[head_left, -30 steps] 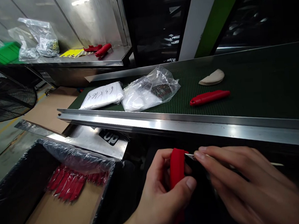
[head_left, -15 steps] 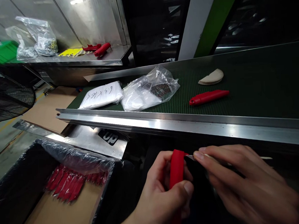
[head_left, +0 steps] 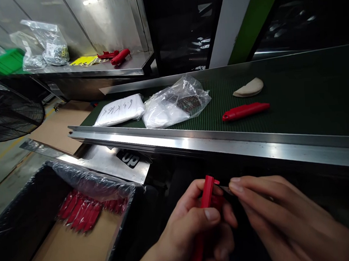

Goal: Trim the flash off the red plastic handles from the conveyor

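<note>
My left hand (head_left: 189, 228) grips a red plastic utility knife handle (head_left: 207, 195), which stands nearly upright with its narrow edge toward me. My right hand (head_left: 281, 214) pinches a thin metal blade (head_left: 225, 188) between its fingers, and the blade's tip is close to the top of the handle. Most of the blade is hidden by my fingers. Beyond my hands, a matching red knife handle (head_left: 246, 111) lies on the green conveyor belt (head_left: 308, 98) near a beige crescent-shaped piece (head_left: 248, 87).
A steel rail (head_left: 210, 142) runs along the belt's near side, with white packets and a clear plastic bag (head_left: 175, 105) on the belt. To my left, an open box (head_left: 65, 227) with black plastic lining holds several red handles. A fan and a steel shelf stand beyond.
The red handle has turned from its broad face to its narrow edge toward me. Both hands have dropped slightly, and the blade's long end no longer shows to the right.
</note>
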{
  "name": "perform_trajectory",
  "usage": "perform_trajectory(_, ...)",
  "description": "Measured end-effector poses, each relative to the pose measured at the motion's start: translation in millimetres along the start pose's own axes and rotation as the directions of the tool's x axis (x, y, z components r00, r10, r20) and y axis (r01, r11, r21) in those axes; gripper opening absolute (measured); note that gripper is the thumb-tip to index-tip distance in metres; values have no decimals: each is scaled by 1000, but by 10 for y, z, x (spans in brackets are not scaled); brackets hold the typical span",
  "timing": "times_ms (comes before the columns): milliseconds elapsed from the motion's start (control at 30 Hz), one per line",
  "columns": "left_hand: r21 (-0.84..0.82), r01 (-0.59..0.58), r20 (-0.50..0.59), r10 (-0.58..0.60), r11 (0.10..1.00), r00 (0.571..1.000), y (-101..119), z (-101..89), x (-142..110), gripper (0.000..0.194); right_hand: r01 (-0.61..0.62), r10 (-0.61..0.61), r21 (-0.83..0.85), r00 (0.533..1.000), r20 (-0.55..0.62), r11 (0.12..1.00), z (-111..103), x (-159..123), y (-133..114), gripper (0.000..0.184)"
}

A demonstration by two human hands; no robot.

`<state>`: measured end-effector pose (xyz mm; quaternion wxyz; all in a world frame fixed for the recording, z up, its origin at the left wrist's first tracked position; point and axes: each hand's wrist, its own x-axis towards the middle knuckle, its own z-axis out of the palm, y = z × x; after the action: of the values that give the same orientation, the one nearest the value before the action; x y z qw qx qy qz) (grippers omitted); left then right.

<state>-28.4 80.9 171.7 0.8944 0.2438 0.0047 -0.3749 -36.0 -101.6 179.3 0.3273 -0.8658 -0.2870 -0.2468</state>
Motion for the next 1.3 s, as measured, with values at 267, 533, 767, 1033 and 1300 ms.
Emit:
perform_trajectory(267,49,-8,-66,11,999,998,48,104,-22,26,15,-15,-20,1000,1,1000,8,23,3,37)
perform_trajectory(533,54,-20,-50,22,998,998,-11,48,-19,25,22,-20,-62,1000,20,998,21,-45,75,39)
perform_trajectory(767,135,11,-10,-10,991,1000,-54,38,-102,31,-116,109,-48,985,-131,992,-116,-18,163,35)
perform_trajectory(1033,371,-22,-208,106,928,972,12,14,-67,30,84,-75,-102,993,94,991,-124,-58,106,41)
perform_trajectory(1300,432,-17,-216,122,902,969,11,44,-100,33,36,-21,-130,993,113,991,-51,-96,56,38)
